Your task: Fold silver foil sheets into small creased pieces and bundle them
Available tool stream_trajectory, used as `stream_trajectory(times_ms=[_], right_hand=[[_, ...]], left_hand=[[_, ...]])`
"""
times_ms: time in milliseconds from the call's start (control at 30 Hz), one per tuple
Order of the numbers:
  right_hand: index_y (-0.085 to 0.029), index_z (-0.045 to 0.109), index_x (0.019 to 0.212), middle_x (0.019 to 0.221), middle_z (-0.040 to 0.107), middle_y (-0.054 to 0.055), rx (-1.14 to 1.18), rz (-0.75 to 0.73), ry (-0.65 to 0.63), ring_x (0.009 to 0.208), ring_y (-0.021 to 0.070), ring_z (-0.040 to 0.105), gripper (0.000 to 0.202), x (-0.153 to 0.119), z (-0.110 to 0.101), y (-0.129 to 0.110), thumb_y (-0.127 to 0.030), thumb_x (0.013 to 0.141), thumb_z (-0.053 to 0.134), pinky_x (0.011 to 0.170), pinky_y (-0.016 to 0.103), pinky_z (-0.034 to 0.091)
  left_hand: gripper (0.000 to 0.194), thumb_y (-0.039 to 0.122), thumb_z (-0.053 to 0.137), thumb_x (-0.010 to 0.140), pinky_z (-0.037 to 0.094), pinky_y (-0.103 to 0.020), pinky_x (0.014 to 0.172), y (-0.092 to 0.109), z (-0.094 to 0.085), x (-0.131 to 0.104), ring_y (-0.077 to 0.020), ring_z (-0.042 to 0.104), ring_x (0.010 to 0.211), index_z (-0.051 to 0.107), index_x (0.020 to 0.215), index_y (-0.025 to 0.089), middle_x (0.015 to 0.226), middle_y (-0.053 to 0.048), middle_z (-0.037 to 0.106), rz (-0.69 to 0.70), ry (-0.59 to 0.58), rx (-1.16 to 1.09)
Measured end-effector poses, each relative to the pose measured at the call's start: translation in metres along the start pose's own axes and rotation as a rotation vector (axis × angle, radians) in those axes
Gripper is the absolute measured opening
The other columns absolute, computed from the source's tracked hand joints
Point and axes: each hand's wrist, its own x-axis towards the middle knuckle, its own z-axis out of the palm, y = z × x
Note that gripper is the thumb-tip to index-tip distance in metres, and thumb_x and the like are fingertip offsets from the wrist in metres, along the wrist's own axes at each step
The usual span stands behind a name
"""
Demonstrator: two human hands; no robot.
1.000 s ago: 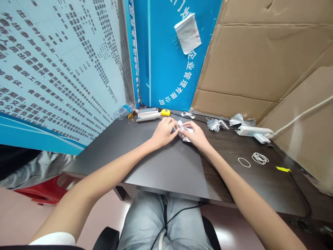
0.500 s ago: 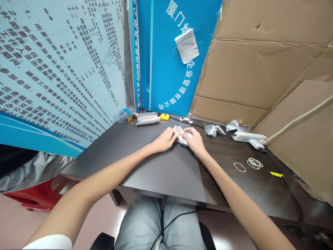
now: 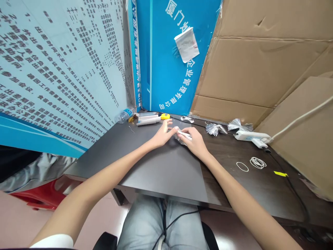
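Note:
A small crumpled white and clear bundle [image 3: 185,136] lies between my two hands, over the grey part of the desk. My right hand [image 3: 195,141] is closed on it from the right, fingers bent over its top. At its left side my left hand [image 3: 163,134] touches it with the thumb tip, while the other fingers are raised and apart from the thumb. What the bundle is made of is too small to tell.
Along the desk's [image 3: 166,173] back lie a plastic bottle [image 3: 124,115], silvery rolls [image 3: 148,119], a yellow tape measure [image 3: 164,116], silvery fringed bunches [image 3: 215,129] and a power strip [image 3: 252,136]. White rings [image 3: 257,163] lie right. A seated person's leg [image 3: 41,170] shows left.
My left hand's fingers have lifted and spread off the bundle. The bundle now sits lower and flatter under my right hand. The view has shifted slightly.

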Motion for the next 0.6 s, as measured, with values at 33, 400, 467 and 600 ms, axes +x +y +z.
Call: stream_trajectory(times_ms=[33, 400, 467, 600], right_hand=[[-0.025, 0.069, 0.12, 0.121, 0.072, 0.011, -0.069, -0.071, -0.083, 0.115, 0.0313, 0.067, 0.042, -0.002, 0.0, 0.001, -0.059, 0.097, 0.062, 0.102, 0.044, 0.05], [-0.017, 0.037, 0.164, 0.16, 0.051, 0.021, -0.4, -0.052, -0.403, 0.144, 0.0407, 0.051, 0.068, -0.008, -0.005, 0.003, -0.055, 0.108, 0.035, 0.115, 0.058, 0.04], [-0.014, 0.041, 0.162, 0.153, 0.057, 0.022, -0.415, -0.063, -0.374, 0.139, 0.0403, 0.054, 0.065, -0.009, -0.007, -0.001, -0.05, 0.109, 0.034, 0.112, 0.056, 0.043], [-0.014, 0.043, 0.16, 0.146, 0.06, 0.022, -0.467, -0.092, -0.358, 0.133, 0.0411, 0.056, 0.062, -0.009, -0.007, -0.008, -0.046, 0.107, 0.038, 0.109, 0.056, 0.045]], left_hand=[[0.07, 0.061, 0.056, 0.101, 0.05, -0.049, 0.111, 0.002, -0.002, -0.002, -0.0338, 0.057, 0.139, 0.034, 0.154, 0.021, 0.162, -0.022, 0.044, 0.04, -0.05, 0.054], [0.064, 0.032, 0.048, 0.098, 0.034, -0.053, 0.127, -0.014, -0.004, 0.0, -0.0322, 0.041, 0.155, 0.038, 0.16, 0.02, 0.169, -0.017, 0.04, 0.043, -0.181, 0.164], [0.07, 0.028, 0.05, 0.094, 0.041, -0.056, 0.122, -0.021, 0.001, 0.005, -0.0339, 0.044, 0.153, 0.033, 0.161, 0.023, 0.17, -0.016, 0.038, -0.013, -0.089, 0.035], [0.064, 0.035, 0.043, 0.1, 0.04, -0.057, 0.121, -0.023, 0.007, 0.006, -0.0345, 0.034, 0.159, 0.03, 0.162, 0.026, 0.172, -0.015, 0.034, -0.113, 0.035, -0.136]])
